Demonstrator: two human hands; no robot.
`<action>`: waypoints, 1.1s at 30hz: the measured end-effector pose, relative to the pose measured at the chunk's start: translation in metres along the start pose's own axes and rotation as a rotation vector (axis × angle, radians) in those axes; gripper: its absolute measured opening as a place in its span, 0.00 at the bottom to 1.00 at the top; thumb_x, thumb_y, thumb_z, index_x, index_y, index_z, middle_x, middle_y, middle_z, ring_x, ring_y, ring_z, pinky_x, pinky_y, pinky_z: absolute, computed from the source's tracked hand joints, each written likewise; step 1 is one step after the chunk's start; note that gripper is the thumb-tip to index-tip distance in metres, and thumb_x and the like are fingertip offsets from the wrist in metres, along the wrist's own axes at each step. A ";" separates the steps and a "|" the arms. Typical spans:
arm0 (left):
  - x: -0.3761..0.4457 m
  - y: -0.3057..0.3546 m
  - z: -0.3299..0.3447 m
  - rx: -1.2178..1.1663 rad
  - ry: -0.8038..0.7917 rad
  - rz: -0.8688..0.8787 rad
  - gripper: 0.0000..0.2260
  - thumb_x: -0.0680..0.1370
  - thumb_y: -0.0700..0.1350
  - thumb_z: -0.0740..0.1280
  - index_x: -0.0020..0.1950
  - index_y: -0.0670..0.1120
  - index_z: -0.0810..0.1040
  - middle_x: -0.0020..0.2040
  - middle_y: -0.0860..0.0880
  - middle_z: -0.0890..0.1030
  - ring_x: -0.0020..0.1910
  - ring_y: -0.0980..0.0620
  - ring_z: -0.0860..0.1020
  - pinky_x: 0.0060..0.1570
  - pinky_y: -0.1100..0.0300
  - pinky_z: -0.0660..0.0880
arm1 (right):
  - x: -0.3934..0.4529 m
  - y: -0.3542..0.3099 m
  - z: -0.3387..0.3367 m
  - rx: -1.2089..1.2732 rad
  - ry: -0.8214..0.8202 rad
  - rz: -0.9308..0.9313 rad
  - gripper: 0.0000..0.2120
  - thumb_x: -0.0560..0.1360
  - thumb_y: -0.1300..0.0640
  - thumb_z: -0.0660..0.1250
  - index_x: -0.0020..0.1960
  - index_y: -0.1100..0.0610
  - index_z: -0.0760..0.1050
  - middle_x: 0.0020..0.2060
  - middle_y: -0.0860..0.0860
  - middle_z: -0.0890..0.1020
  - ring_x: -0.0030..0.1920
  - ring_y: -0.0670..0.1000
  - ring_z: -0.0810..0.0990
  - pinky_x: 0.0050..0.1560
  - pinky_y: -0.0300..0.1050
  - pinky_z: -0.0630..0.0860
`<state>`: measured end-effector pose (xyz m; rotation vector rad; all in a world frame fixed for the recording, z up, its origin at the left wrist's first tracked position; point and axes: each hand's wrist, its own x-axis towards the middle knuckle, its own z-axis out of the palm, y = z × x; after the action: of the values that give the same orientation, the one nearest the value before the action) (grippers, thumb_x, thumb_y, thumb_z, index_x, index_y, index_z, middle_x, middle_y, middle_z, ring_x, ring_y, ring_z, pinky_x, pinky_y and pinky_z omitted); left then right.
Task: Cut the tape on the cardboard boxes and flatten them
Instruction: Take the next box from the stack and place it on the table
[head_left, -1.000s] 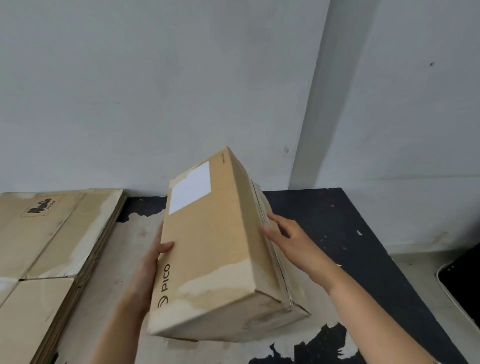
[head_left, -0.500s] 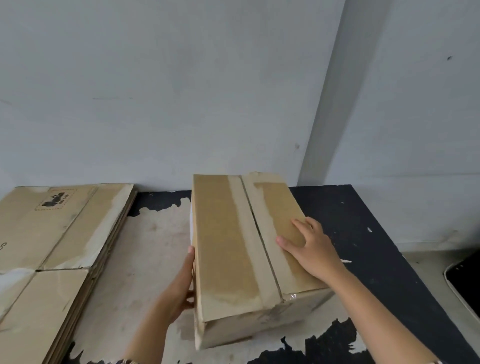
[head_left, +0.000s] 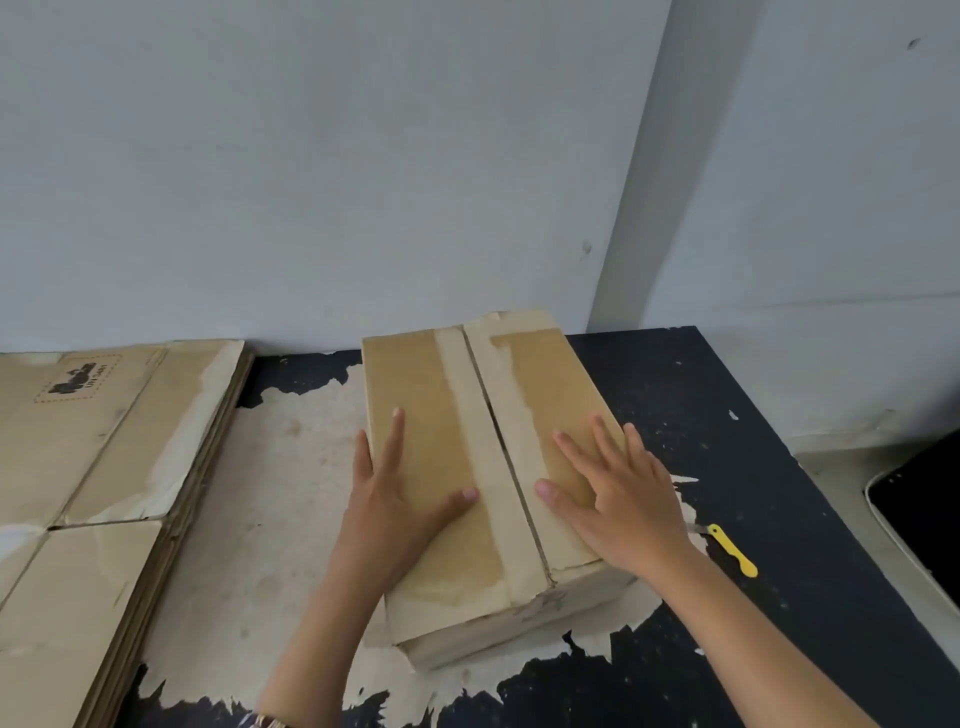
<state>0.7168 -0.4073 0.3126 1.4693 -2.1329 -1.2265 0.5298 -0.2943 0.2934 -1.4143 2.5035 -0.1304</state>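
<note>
A brown cardboard box (head_left: 457, 374) lies on the worn table (head_left: 701, 405), its two top flaps meeting at a centre seam with pale tape traces alongside. My left hand (head_left: 400, 499) rests flat on the left flap with straight fingers. My right hand (head_left: 618, 493) lies flat on the right flap, fingers spread. A small yellow-handled cutter (head_left: 730, 548) lies on the table just right of the box, beside my right wrist.
A stack of flattened cardboard boxes (head_left: 88, 467) covers the left part of the table. A grey wall stands right behind the table. A dark object with a pale rim (head_left: 919, 499) sits at the right edge, beyond the table.
The box was tilted on edge, then turned and laid down with its flaps up. My left hand moved from the box's side onto its top. The cutter has come into view.
</note>
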 end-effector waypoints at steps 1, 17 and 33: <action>-0.001 -0.002 0.002 0.017 -0.010 -0.002 0.47 0.65 0.62 0.72 0.74 0.64 0.45 0.77 0.49 0.43 0.75 0.49 0.56 0.68 0.53 0.60 | -0.001 0.000 0.001 -0.024 -0.001 0.002 0.40 0.61 0.24 0.29 0.72 0.34 0.36 0.71 0.44 0.31 0.74 0.56 0.34 0.73 0.55 0.40; 0.004 0.006 0.034 0.754 0.048 0.055 0.38 0.68 0.74 0.40 0.75 0.61 0.41 0.77 0.47 0.38 0.75 0.43 0.37 0.71 0.42 0.49 | -0.006 0.004 -0.003 0.123 0.043 -0.089 0.33 0.74 0.31 0.47 0.75 0.41 0.45 0.75 0.44 0.39 0.74 0.48 0.35 0.73 0.51 0.35; -0.004 0.036 0.063 0.691 0.093 -0.089 0.36 0.71 0.72 0.43 0.76 0.60 0.40 0.77 0.48 0.37 0.75 0.44 0.37 0.66 0.45 0.61 | -0.009 0.170 0.076 -0.018 -0.019 0.440 0.19 0.81 0.54 0.55 0.71 0.51 0.62 0.72 0.53 0.61 0.70 0.55 0.62 0.66 0.47 0.66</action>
<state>0.6561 -0.3690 0.3033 1.8383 -2.5821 -0.4198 0.4143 -0.1939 0.1867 -0.8342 2.7327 -0.0077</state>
